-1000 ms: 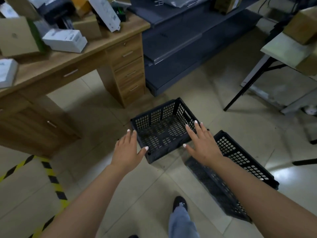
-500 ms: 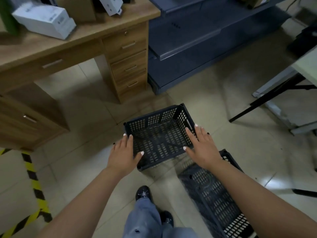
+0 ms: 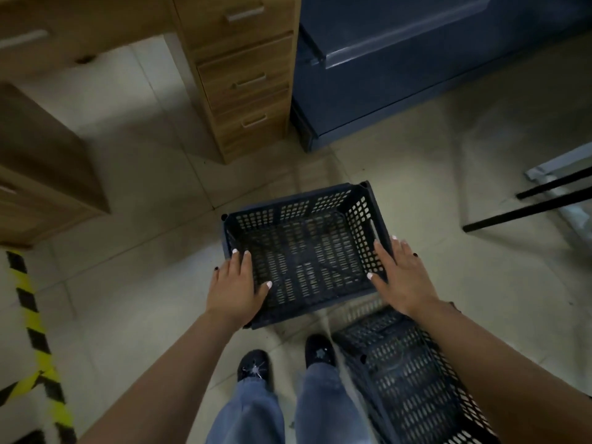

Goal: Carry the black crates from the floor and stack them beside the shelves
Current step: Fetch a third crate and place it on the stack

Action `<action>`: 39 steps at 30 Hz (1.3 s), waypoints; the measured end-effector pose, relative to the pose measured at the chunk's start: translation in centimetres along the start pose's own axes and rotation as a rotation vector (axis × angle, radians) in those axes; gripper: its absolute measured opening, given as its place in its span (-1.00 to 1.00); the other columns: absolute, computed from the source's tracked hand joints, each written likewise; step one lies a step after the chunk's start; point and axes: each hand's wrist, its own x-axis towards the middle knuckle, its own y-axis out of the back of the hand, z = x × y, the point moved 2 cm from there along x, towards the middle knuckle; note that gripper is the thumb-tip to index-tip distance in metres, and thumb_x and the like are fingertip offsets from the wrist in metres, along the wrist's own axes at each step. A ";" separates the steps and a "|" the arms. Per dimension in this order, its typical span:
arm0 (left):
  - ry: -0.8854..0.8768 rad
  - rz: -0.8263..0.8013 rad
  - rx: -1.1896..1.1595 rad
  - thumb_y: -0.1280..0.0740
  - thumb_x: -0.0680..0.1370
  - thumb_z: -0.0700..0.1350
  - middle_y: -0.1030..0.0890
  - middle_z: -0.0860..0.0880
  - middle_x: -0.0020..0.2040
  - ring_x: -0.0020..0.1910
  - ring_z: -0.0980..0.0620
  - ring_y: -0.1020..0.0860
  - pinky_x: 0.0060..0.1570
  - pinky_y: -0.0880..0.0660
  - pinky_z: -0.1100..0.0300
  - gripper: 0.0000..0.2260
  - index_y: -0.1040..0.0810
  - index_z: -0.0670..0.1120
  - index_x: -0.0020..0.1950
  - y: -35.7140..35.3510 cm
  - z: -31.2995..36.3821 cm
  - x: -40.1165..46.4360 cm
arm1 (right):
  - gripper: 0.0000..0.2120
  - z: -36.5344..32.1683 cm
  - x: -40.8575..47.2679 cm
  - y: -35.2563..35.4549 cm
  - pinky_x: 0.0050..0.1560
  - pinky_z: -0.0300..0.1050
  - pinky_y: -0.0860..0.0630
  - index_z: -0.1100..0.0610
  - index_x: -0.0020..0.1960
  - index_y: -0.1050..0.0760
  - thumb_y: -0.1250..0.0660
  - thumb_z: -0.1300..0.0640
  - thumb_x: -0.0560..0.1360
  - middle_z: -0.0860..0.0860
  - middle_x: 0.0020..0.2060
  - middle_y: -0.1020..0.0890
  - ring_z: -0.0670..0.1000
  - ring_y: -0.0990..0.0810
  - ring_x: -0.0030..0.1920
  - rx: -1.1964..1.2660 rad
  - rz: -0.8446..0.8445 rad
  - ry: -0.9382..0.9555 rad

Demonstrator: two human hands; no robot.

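Note:
A black perforated crate [image 3: 304, 251] stands upright on the tiled floor in front of my feet. My left hand [image 3: 235, 290] lies on its left wall, fingers stretched along the outside and thumb inside. On the right wall rests my right hand [image 3: 400, 277], placed the same way just below the handle slot. Neither hand has its fingers curled around the rim. A second black crate [image 3: 410, 373] lies tilted on the floor at the lower right, partly hidden by my right forearm. The dark blue shelves [image 3: 416, 75] stand beyond the crate at the upper right.
A wooden desk with a drawer stack [image 3: 243, 81] stands left of the shelves. Black table legs [image 3: 528, 209] slant over the floor at the right. Yellow-black tape [image 3: 35, 331] runs down the floor at the left. My shoes [image 3: 254, 368] stand just behind the crate.
I have stepped closer and bent lower over the crate. Both hands went from hovering above it to resting on its side walls. The second crate slid to the lower right of the view.

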 end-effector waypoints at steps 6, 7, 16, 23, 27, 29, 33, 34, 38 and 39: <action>0.085 0.012 -0.014 -0.07 0.59 0.24 -0.02 -0.16 0.58 0.54 -0.14 -0.04 0.50 -0.03 -0.05 -0.30 0.06 -0.13 0.57 -6.5 -0.2 6.1 | -0.30 3.0 7.7 -4.9 0.52 0.08 0.07 -0.01 0.56 0.26 -0.03 -0.20 0.60 0.12 0.56 0.19 0.16 0.19 0.55 -0.023 -0.044 -0.022; 0.105 0.015 -0.011 -0.07 0.59 0.24 -0.02 -0.16 0.58 0.54 -0.14 -0.04 0.50 -0.03 -0.04 -0.30 0.05 -0.13 0.57 -7.5 -0.3 7.0 | -0.30 3.5 8.9 -5.7 0.52 0.09 0.07 -0.01 0.56 0.25 -0.04 -0.20 0.60 0.12 0.56 0.18 0.18 0.18 0.55 -0.024 -0.053 -0.020; 0.272 0.019 0.005 -0.04 0.58 0.24 0.11 -0.17 0.59 0.55 -0.23 0.15 0.49 0.11 -0.17 -0.30 0.10 -0.10 0.58 -14.5 -1.3 13.3 | -0.24 9.3 18.8 -11.0 0.51 0.12 0.05 -0.05 0.56 0.28 -0.07 -0.26 0.57 0.13 0.55 0.25 0.26 0.20 0.53 -0.015 -0.127 -0.154; 0.385 0.018 -0.057 -0.07 0.58 0.23 0.17 -0.14 0.58 0.53 -0.26 0.20 0.44 0.10 -0.30 -0.29 0.12 -0.09 0.57 -17.2 -3.4 14.1 | -0.12 9.4 20.3 -13.4 0.49 0.11 -0.13 -0.17 0.53 0.31 -0.23 -0.30 0.48 0.09 0.52 0.37 0.27 -0.01 0.52 0.223 -0.184 -0.129; 0.396 0.030 -0.131 -0.13 0.58 0.20 0.21 -0.14 0.58 0.52 -0.31 0.18 0.45 -0.02 -0.27 -0.28 0.12 -0.08 0.58 -17.1 -3.9 14.3 | -0.12 8.3 20.2 -13.3 0.47 0.13 -0.13 -0.24 0.50 0.33 -0.24 -0.32 0.47 0.13 0.52 0.35 0.34 -0.04 0.49 0.193 -0.177 -0.107; 0.421 0.055 -0.158 -0.17 0.57 0.19 0.21 -0.14 0.58 0.51 -0.33 0.15 0.43 -0.05 -0.26 -0.28 0.09 -0.07 0.58 -16.7 -4.7 14.6 | -0.14 7.6 20.1 -13.3 0.47 0.13 -0.12 -0.27 0.49 0.32 -0.23 -0.31 0.47 0.10 0.53 0.34 0.33 -0.04 0.49 0.229 -0.167 -0.103; 0.497 0.094 -0.131 -0.19 0.56 0.18 0.24 -0.14 0.57 0.51 -0.34 0.13 0.40 0.00 -0.35 -0.30 0.06 0.00 0.58 -16.4 -7.6 15.4 | -0.18 5.0 20.3 -14.0 0.46 0.13 -0.13 -0.25 0.51 0.27 -0.22 -0.29 0.49 0.10 0.53 0.31 0.31 -0.02 0.50 0.237 -0.121 -0.077; 0.515 0.098 -0.128 -0.20 0.56 0.18 0.26 -0.13 0.57 0.51 -0.35 0.14 0.39 0.02 -0.37 -0.30 0.07 0.03 0.57 -16.4 -8.5 15.5 | -0.18 4.3 20.4 -14.2 0.46 0.15 -0.13 -0.24 0.52 0.26 -0.22 -0.29 0.49 0.12 0.53 0.32 0.31 -0.01 0.49 0.224 -0.108 -0.073; 0.503 0.122 -0.210 -0.24 0.55 0.15 0.31 -0.05 0.56 0.49 -0.35 0.03 0.35 -0.16 -0.35 -0.32 0.05 0.12 0.57 -16.7 -11.0 15.5 | -0.15 2.5 21.1 -14.6 0.42 0.17 -0.17 -0.23 0.53 0.21 -0.28 -0.29 0.46 0.17 0.52 0.30 0.31 -0.03 0.48 0.210 -0.051 -0.107; 0.483 0.135 -0.248 -0.25 0.54 0.14 0.32 -0.03 0.56 0.46 -0.36 -0.06 0.30 -0.28 -0.30 -0.32 0.04 0.13 0.56 -16.8 -11.4 15.4 | -0.14 2.3 21.2 -14.5 0.42 0.17 -0.18 -0.23 0.53 0.19 -0.29 -0.28 0.45 0.18 0.53 0.26 0.31 -0.06 0.46 0.210 -0.035 -0.119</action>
